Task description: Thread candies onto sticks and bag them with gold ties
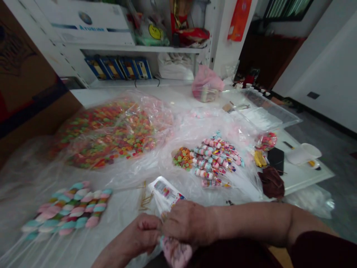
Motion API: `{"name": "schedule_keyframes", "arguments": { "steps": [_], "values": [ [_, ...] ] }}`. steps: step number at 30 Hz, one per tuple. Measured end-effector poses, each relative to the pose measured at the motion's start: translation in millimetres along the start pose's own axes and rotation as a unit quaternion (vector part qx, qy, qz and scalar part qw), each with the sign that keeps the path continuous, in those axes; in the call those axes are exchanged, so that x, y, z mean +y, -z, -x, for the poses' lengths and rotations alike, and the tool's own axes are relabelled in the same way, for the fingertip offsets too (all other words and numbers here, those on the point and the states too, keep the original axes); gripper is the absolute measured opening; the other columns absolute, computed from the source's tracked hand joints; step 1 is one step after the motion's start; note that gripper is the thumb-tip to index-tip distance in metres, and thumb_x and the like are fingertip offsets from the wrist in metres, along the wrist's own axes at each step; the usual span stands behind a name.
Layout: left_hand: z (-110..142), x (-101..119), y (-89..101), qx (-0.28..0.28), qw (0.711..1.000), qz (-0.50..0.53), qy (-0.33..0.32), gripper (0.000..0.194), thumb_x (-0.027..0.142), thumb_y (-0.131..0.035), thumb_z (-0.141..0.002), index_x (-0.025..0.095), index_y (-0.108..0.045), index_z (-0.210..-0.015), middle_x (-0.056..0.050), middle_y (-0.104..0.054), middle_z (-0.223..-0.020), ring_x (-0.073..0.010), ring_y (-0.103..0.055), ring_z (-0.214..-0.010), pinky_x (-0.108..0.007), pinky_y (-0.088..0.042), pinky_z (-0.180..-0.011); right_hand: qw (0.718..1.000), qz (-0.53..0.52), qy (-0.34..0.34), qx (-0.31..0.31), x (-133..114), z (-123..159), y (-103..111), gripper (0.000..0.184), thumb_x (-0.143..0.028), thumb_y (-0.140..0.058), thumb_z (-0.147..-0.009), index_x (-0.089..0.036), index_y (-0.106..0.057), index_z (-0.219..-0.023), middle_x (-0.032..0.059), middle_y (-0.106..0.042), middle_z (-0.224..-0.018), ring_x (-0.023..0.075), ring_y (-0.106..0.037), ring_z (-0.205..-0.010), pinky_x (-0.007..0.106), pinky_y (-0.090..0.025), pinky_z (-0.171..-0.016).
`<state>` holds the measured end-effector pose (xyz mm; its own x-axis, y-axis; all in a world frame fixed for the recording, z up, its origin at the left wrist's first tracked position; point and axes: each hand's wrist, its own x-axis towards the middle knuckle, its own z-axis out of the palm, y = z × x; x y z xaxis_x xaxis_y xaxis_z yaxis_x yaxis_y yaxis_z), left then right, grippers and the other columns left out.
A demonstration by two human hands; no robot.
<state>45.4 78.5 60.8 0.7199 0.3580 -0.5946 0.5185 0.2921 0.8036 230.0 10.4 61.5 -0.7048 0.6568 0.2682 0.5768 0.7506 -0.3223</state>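
My left hand (141, 232) and my right hand (186, 223) meet at the bottom centre, both closed on a small clear printed bag (166, 195) whose lower part holds pink candy (175, 253). The bag's printed top sticks up between my fingers. Thin gold twist ties (145, 199) lie just beyond my left hand. Pastel twisted marshmallow sticks (69, 208) lie in a row to the left.
A big clear bag of colourful ring candies (111, 132) fills the left middle. Several wrapped pink candy packs (214, 158) and a ring-candy pile (182, 158) lie on plastic. A pink bag (206, 83), clear tray (267, 108), black phone (276, 158), white cup (302, 152) and shelves (139, 48) sit beyond.
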Motion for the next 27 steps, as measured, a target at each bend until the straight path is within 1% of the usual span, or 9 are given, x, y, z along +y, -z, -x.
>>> {"name": "schedule_keyframes", "arguments": {
  "steps": [2, 5, 8, 11, 15, 18, 21, 24, 27],
  "values": [
    [3, 16, -1.6, 0.056, 0.988, -0.141, -0.008, 0.030, 0.030, -0.065, -0.063, 0.017, -0.048, -0.042, 0.003, -0.038, -0.043, -0.0092, -0.030, -0.046, -0.025, -0.019, -0.048, 0.993, 0.085, 0.080, -0.003, 4, -5, 9, 0.022, -0.015, -0.045, -0.089, -0.014, -0.061, -0.075, 0.0065, -0.063, -0.067, 0.0178, -0.057, -0.064, 0.030, -0.040, -0.058],
    [0, 28, -17.2, 0.266, 0.911, -0.314, -0.016, 0.019, 0.018, -0.056, -0.066, 0.019, -0.050, -0.048, 0.000, -0.045, -0.048, -0.0137, -0.041, -0.049, -0.027, -0.023, -0.052, 0.992, 0.107, 0.066, -0.016, 18, -17, 19, 0.023, -0.006, -0.044, -0.085, -0.012, -0.062, -0.072, 0.0088, -0.064, -0.066, 0.0189, -0.056, -0.063, 0.032, -0.039, -0.058],
    [-12, 27, -37.3, 0.473, 0.814, -0.332, -0.062, 0.014, 0.020, -0.047, -0.077, 0.020, -0.057, -0.067, -0.004, -0.054, -0.059, -0.0179, -0.048, -0.054, -0.029, -0.026, -0.054, 0.985, -0.037, -0.158, 0.056, 32, -33, 11, 0.014, -0.008, -0.051, -0.079, -0.013, -0.063, -0.073, 0.0070, -0.065, -0.068, 0.0177, -0.057, -0.063, 0.030, -0.040, -0.060],
    [-29, 17, -46.0, 0.567, 0.791, -0.186, -0.134, 0.017, 0.032, -0.046, -0.083, 0.021, -0.058, -0.081, -0.004, -0.059, -0.069, -0.0188, -0.054, -0.062, -0.029, -0.036, -0.058, 0.895, -0.224, -0.352, 0.155, 38, -47, -12, 0.012, -0.016, -0.051, -0.079, -0.015, -0.062, -0.076, 0.0000, -0.060, -0.062, 0.0136, -0.054, -0.056, 0.025, -0.041, -0.057],
    [-37, 0, -39.8, 0.439, 0.869, 0.198, -0.114, 0.034, 0.051, -0.058, -0.078, 0.023, -0.057, -0.096, -0.002, -0.061, -0.075, -0.0175, -0.058, -0.060, -0.029, -0.046, -0.056, 0.855, -0.297, -0.353, 0.237, 38, -43, -38, 0.014, -0.025, -0.048, -0.085, -0.017, -0.060, -0.083, -0.0010, -0.058, -0.064, 0.0111, -0.050, -0.053, 0.023, -0.038, -0.053],
    [-27, -12, -35.6, 0.220, 0.910, 0.350, -0.026, 0.043, 0.059, -0.067, -0.069, 0.022, -0.060, -0.090, -0.004, -0.064, -0.073, -0.0189, -0.061, -0.058, -0.031, -0.049, -0.051, 0.918, -0.233, -0.241, 0.211, 41, -23, -41, 0.024, -0.040, -0.055, -0.084, -0.020, -0.057, -0.070, 0.0012, -0.057, -0.066, 0.0141, -0.051, -0.063, 0.027, -0.039, -0.062],
    [-18, -20, -34.5, 0.155, 0.922, 0.353, 0.003, 0.045, 0.060, -0.069, -0.067, 0.019, -0.063, -0.084, -0.003, -0.061, -0.063, -0.0146, -0.055, -0.046, -0.024, -0.042, -0.039, 0.957, -0.215, -0.158, 0.116, 45, -5, -37, 0.028, -0.042, -0.054, -0.083, -0.019, -0.055, -0.066, 0.0041, -0.058, -0.069, 0.0167, -0.052, -0.073, 0.031, -0.039, -0.068],
    [-19, -23, -28.2, 0.161, 0.949, 0.270, -0.023, 0.043, 0.046, -0.076, -0.065, 0.018, -0.068, -0.097, 0.002, -0.056, -0.053, -0.0109, -0.046, -0.039, -0.020, -0.033, -0.035, 0.893, -0.351, -0.267, 0.088, 48, 5, -31, 0.025, -0.037, -0.047, -0.083, -0.017, -0.058, -0.072, 0.0038, -0.060, -0.072, 0.0157, -0.055, -0.072, 0.029, -0.041, -0.067],
    [-24, -21, -17.5, 0.209, 0.970, 0.050, -0.117, 0.042, 0.031, -0.074, -0.063, 0.022, -0.071, -0.104, -0.001, -0.068, -0.069, -0.0161, -0.059, -0.061, -0.025, -0.046, -0.056, 0.752, -0.557, -0.351, -0.027, 53, 12, -20, 0.034, -0.044, -0.045, -0.080, -0.014, -0.061, -0.079, 0.0027, -0.061, -0.065, 0.0123, -0.055, -0.057, 0.026, -0.043, -0.059]
  ]
}}
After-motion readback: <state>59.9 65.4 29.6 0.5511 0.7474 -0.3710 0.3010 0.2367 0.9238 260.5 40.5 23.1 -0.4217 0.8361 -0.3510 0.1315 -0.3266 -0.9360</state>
